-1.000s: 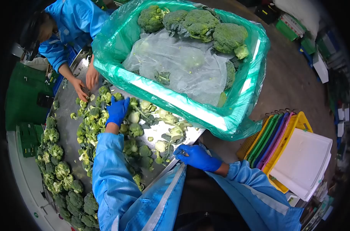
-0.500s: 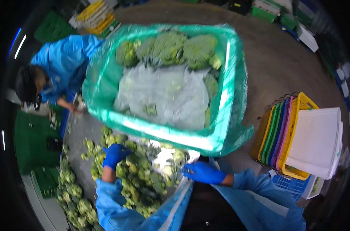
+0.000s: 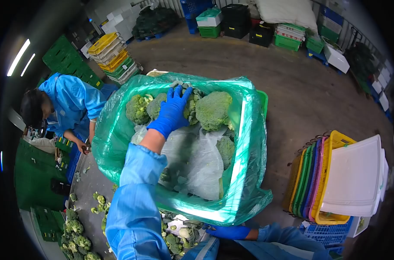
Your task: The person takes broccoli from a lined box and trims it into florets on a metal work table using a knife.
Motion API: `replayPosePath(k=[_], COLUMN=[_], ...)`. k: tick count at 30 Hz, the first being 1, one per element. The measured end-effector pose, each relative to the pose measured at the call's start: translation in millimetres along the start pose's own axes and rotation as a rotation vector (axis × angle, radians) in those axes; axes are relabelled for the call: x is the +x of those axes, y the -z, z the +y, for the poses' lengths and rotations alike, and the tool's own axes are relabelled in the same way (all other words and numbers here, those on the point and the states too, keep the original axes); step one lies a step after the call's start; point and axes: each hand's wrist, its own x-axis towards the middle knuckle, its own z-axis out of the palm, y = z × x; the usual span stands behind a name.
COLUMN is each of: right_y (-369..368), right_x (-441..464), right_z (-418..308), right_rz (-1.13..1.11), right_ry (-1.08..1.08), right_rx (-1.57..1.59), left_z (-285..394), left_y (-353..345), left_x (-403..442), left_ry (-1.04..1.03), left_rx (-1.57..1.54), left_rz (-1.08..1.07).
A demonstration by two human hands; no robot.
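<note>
My left hand (image 3: 173,113), in a blue glove, reaches into a crate lined with a green plastic bag (image 3: 244,143). Its fingers are spread over broccoli heads in the far row, touching them. To its right sits a large broccoli head (image 3: 214,110), and to its left another broccoli head (image 3: 137,109). A translucent sheet (image 3: 190,160) covers the middle of the crate. My right hand (image 3: 231,232), also gloved in blue, is low beside the crate's near edge with its fingers curled; what they hold, if anything, cannot be made out.
Loose broccoli pieces (image 3: 175,242) lie on the work surface below the crate, with another pile (image 3: 75,236) at left. A co-worker in blue (image 3: 75,102) works at left. Coloured crates (image 3: 320,173) with white lids (image 3: 353,173) stand at right.
My left hand has gone from the loose broccoli pieces up into the lined crate, onto the far row. The view has tilted up, so the crate appears lower. My right hand stays near the crate's edge.
</note>
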Motion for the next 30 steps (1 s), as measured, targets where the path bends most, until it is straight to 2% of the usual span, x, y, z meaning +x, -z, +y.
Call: replayPosePath(k=[1, 3, 6, 7, 9, 11, 13, 15, 17, 18, 19, 20, 21, 24, 25, 26, 28, 29, 30], right_y=[-1.5, -6.5, -8.8, -6.5, 1.0, 3.2, 0.0, -20.8, -60.0, -67.3, -75.6, -90.4, -104.4, -134.4, -140.5, -152.6, -159.4, -164.1, -171.1], right_x=[-1.6, -5.4, -5.8, -5.1, -0.5, 7.8, 7.6, 4.5, -6.2, -5.4, -6.3, -7.0, -4.9, 15.0, 25.1, 32.2, 51.4, 56.0, 57.3], right_z=[-3.0, -12.7, -10.4, -7.4, 7.7, 26.4, 20.8, -15.8, -60.9, -65.4, -68.1, -82.5, -92.1, -105.3, -99.9, -101.1, -83.8, -76.4, -73.7], right_rz=[-0.016, -0.020, -0.017, -0.022, -0.044, 0.052, 0.138, 0.140, 0.145, 0.147, 0.147, 0.130, 0.082, -0.025, -0.057, -0.075, -0.179, -0.225, -0.228], right_ry=[0.050, 0.158, 0.123, 0.145, 0.181, 0.292, 0.421, 0.264, 0.380, 0.462, 0.539, 0.569, 0.617, 0.847, 0.892, 0.830, 0.853, 0.862, 0.849], right_rx=[-0.178, -0.538, -0.431, -0.528, -0.718, -0.655, -0.934, -0.924, -0.827, -0.889, -0.945, -1.050, -0.995, -1.252, -1.324, -1.374, -1.408, -1.436, -1.441], left_z=[6.3, 3.6, 1.9, 1.9, -5.1, -34.5, -28.8, -26.0, -39.0, -21.8, 7.5, 13.8, 20.8, 44.1, 54.7, 67.4, 80.4, 87.4, 86.4], left_y=[-9.1, -14.2, -3.3, 10.6, 37.1, 50.8, 88.6, 105.0, 94.6, 104.4, 115.6, 110.4, 95.5, 60.8, 62.6, 67.7, 59.0, 62.5, 57.9], left_x=[1.7, -2.4, -28.8, -40.7, -74.5, -122.4, -180.4, -252.4, -343.1, -366.9, -374.3, -405.7, -440.1, -493.7, -497.6, -493.9, -504.3, -502.9, -506.2], left_ry=[0.092, 0.075, 0.067, 0.040, 0.142, 0.310, 0.496, 0.705, 0.999, 1.043, 1.260, 1.272, 1.280, 1.475, 1.565, 1.677, 1.673, 1.756, 1.838], left_rx=[0.179, 0.146, 0.065, -0.033, -0.255, -0.804, -1.242, -1.532, -1.668, -1.719, -1.722, -1.739, -1.757, -1.631, -1.837, -1.757, -1.636, -1.719, -1.615], left_rz=[-0.016, 0.015, 0.179, 0.277, 0.367, 0.441, 0.435, 0.513, 0.690, 0.665, 0.749, 0.769, 0.783, 0.557, 0.476, 0.379, 0.283, 0.323, 0.254])
